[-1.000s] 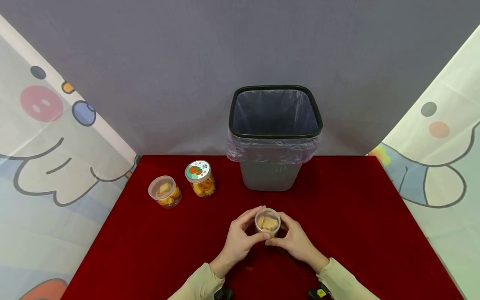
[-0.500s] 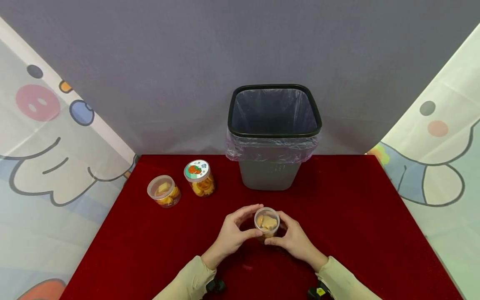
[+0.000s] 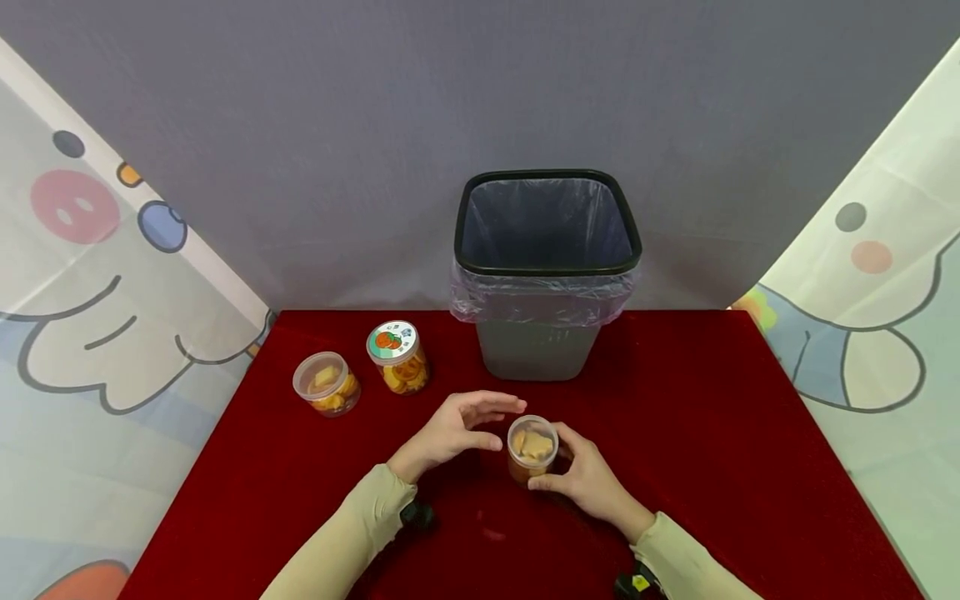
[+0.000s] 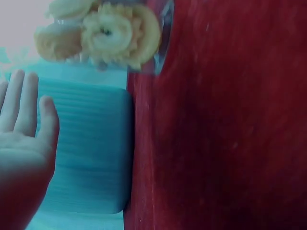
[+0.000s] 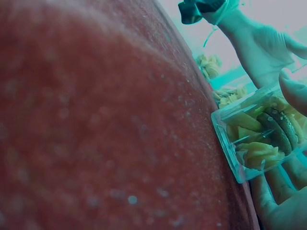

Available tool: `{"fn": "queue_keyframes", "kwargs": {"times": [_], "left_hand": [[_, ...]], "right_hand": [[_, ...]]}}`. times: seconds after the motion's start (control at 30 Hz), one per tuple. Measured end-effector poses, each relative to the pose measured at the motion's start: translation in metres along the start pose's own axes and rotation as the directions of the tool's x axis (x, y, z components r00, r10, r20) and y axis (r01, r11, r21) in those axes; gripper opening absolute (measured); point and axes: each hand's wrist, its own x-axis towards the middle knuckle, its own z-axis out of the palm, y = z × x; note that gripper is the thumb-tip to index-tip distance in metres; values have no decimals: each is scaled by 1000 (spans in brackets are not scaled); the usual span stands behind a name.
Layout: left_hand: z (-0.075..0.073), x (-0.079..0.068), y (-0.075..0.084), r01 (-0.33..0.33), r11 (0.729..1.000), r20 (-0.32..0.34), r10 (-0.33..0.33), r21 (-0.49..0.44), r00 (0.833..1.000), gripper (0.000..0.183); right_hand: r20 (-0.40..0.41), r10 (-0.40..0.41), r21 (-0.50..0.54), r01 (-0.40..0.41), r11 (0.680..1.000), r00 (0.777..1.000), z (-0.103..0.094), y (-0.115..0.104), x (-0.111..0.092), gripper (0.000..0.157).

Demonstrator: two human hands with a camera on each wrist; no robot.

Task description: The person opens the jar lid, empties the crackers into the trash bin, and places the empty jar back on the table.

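A small clear jar of cookies point(image 3: 532, 468) stands upright on the red cloth in front of the bin. My right hand point(image 3: 588, 483) grips its right side, thumb at the front and fingers behind. Pale and dark cookies show through the jar wall point(image 5: 261, 132) in the right wrist view, with the right thumb point(image 5: 292, 93) over it. My left hand point(image 3: 459, 429) is off to the jar's left, apart from it, fingers extended and holding nothing. Whether the jar has a see-through lid I cannot tell.
A grey bin point(image 3: 538, 346) with a black rim and a plastic liner stands at the back. Toward the back left are a jar with an orange-printed lid point(image 3: 399, 358) and another clear jar of cookies point(image 3: 327, 385). Printed curtains flank the red table point(image 3: 720, 433).
My left hand has let go of the jar and drawn back to the left, its fingers coming away. The right hand keeps its hold, and the jar stays nearly in place.
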Motion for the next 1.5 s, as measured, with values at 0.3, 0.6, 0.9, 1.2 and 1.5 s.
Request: {"fn": "queue_keyframes", "kwargs": {"times": [0.3, 0.6, 0.9, 1.2, 1.5], "left_hand": [[-8, 16, -9, 80, 997, 214, -74, -17, 974, 55], [-12, 35, -13, 159, 980, 406, -99, -117, 909, 68], [-10, 42, -13, 213, 972, 436, -151, -98, 887, 65], [-5, 31, -13, 168, 984, 316, -140, -61, 938, 66], [13, 16, -9, 86, 994, 162, -74, -67, 984, 63]], "right_hand": [[19, 7, -11, -7, 1000, 1000, -1, 0, -2, 66], [10, 11, -14, -11, 1000, 1000, -2, 1, -2, 72], [8, 10, -21, -10, 1000, 1000, -3, 0, -2, 82], [21, -10, -13, 10, 1000, 1000, -2, 2, 0, 78], [17, -12, -6, 12, 1000, 1000, -1, 2, 0, 65]]}}
